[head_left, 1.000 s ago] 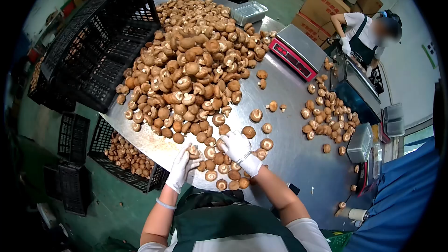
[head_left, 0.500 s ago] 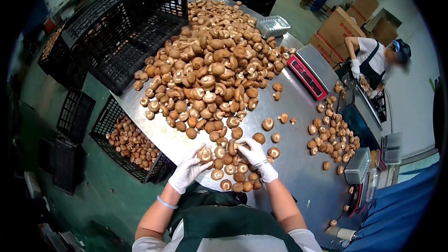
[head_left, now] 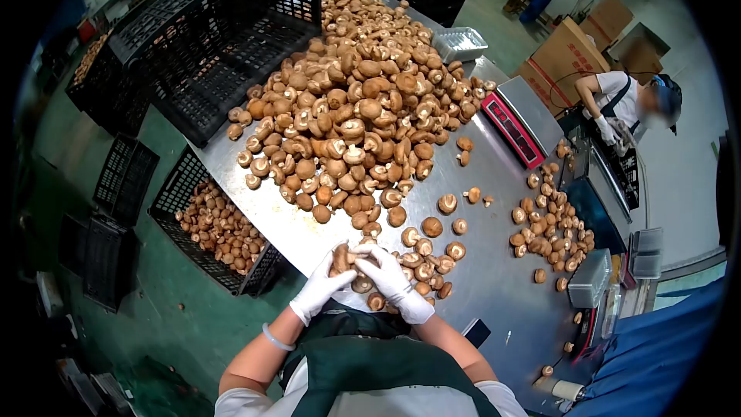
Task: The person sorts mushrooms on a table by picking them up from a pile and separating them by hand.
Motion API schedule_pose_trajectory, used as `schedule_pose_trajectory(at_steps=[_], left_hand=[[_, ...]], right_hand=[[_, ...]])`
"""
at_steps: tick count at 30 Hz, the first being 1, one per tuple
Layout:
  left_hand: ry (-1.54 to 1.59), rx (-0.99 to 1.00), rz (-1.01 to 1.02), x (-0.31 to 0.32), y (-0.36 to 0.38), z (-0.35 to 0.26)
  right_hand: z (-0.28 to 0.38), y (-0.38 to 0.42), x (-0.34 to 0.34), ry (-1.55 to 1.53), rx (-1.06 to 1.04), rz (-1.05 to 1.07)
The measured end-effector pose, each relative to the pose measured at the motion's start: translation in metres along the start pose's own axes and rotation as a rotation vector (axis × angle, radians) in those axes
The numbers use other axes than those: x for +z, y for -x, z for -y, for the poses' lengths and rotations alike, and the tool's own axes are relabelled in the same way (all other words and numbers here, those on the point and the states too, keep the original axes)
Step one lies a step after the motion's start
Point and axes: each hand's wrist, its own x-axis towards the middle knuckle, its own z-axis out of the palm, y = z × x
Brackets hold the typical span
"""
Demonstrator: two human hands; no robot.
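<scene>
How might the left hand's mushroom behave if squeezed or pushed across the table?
The mushroom in the left hand has a thick, fleshy cap, likely springy but easily dented by a hard pinch. On the smooth metal table, its rounded cap may let it rock or roll.

You have two hands (head_left: 320,287) on one mushroom (head_left: 340,260), plus one bracelet (head_left: 277,337), one phone (head_left: 477,332), one white roll (head_left: 569,391), one blue curtain (head_left: 656,355), one co-worker (head_left: 617,104) and a pile (head_left: 363,100) too crowded to count.
</scene>
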Motion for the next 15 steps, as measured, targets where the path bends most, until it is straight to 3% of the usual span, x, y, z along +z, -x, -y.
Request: schedule_pose_trajectory(at_steps=[1, 5, 7, 10, 15], left_hand=[[0.304, -0.2, 0.002, -0.003, -0.001, 0.001], [0.76, -0.247, 0.121, -0.021, -0.018, 0.019], [0.802, -0.229, 0.129, -0.018, -0.022, 0.017], [0.872, -0.208, 0.306, -0.013, -0.023, 0.016], [0.863, -0.222, 0.297, -0.017, -0.02, 0.018]], right_hand=[[-0.003, -0.006, 0.0, -0.019, -0.014, -0.003], [-0.022, -0.024, -0.021, -0.454, 0.017, -0.085], [-0.022, -0.023, -0.023, -0.549, 0.054, -0.099], [-0.028, -0.02, -0.02, -0.433, 0.001, -0.114], [-0.023, -0.017, -0.012, -0.298, -0.047, -0.163]])
